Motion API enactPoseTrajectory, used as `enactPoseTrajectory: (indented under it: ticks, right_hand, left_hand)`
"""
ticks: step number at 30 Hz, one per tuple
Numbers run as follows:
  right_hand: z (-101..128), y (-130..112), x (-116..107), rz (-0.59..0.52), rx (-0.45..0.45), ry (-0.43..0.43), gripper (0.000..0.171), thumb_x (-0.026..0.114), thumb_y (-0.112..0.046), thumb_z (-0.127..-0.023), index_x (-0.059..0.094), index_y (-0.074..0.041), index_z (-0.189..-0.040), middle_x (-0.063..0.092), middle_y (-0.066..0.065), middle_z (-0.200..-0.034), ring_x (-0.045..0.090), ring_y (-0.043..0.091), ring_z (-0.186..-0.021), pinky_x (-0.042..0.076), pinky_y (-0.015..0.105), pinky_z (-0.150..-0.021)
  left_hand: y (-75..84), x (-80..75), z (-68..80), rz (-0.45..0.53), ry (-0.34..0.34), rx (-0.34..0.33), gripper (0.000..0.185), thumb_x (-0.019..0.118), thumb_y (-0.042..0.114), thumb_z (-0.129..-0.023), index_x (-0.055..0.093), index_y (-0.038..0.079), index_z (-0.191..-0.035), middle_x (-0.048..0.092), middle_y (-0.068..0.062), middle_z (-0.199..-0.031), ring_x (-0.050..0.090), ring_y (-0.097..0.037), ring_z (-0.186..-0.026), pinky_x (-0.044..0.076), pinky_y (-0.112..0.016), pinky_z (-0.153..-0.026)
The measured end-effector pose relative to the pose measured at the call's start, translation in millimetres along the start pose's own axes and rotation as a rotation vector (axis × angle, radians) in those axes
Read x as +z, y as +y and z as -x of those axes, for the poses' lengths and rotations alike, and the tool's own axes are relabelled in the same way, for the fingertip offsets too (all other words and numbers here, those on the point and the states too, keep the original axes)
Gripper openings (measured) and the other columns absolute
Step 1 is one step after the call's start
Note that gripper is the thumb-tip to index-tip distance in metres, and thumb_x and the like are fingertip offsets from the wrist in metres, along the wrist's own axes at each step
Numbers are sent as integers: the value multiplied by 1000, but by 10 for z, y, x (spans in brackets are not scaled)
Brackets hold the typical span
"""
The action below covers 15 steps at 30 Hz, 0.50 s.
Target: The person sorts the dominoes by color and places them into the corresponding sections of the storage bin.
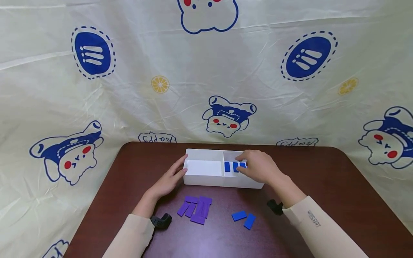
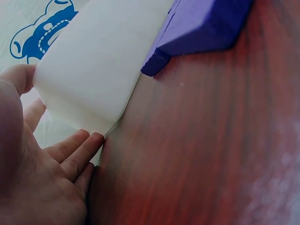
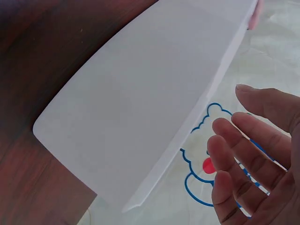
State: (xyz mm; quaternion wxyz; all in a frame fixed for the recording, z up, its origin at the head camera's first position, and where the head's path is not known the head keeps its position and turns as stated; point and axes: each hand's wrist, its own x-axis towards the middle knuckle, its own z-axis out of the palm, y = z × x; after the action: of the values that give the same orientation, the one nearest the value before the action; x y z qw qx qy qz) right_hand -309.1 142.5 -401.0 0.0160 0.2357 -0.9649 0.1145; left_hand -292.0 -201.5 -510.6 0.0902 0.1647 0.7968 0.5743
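A white two-compartment box (image 1: 206,181) stands near the far side of the table. My left hand (image 1: 167,182) touches its left end, fingers and thumb spread along the end wall; in the left wrist view the fingertips (image 2: 96,138) rest low on that wall. Over the right compartment reaches my right hand (image 1: 258,166), fingers loosely bent. In the right wrist view nothing shows between its thumb and fingers. Beside its fingertips, a blue block (image 1: 227,166) and two others stand in a row in that compartment, the rightmost partly hidden by the hand. The left compartment (image 1: 204,167) shows a bare floor.
Several flat purple blocks (image 1: 197,218) lie clustered in front of the box, some overlapping. To their right, a blue block (image 1: 239,215) and another blue block (image 1: 249,221) lie on the dark wooden table (image 1: 226,240). A printed curtain (image 1: 206,71) hangs behind the table.
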Motion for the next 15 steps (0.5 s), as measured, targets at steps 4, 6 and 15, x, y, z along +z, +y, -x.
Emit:
enactPoseTrajectory:
  ticks: [4,6,15]
  right_hand:
    - [81,-17,-1,8,-10,29,38,82,-31,-88,79,-11,-120,78,8,-116,67,18,-87,57,37,-72]
    - [122,-28,-11,3,-14,37,37,82,-30,-88,79,-10,-119,78,9,-115,67,18,-87,56,37,-71]
    - [361,-117,-65,-18,-54,14,32,83,-29,-88,80,-12,-115,77,6,-107,69,20,-86,57,36,-71]
  left_hand:
    - [-24,-7,2,5,-2,8,62,46,30,-112,18,32,-167,21,-11,-172,38,-39,-151,34,-58,-120]
    - [-27,-11,0,6,1,15,62,46,30,-112,18,32,-167,21,-10,-172,38,-39,-151,34,-58,-120]
    - [-26,-25,-5,2,1,29,62,46,28,-112,18,26,-167,22,-14,-171,38,-40,-150,34,-59,-120]
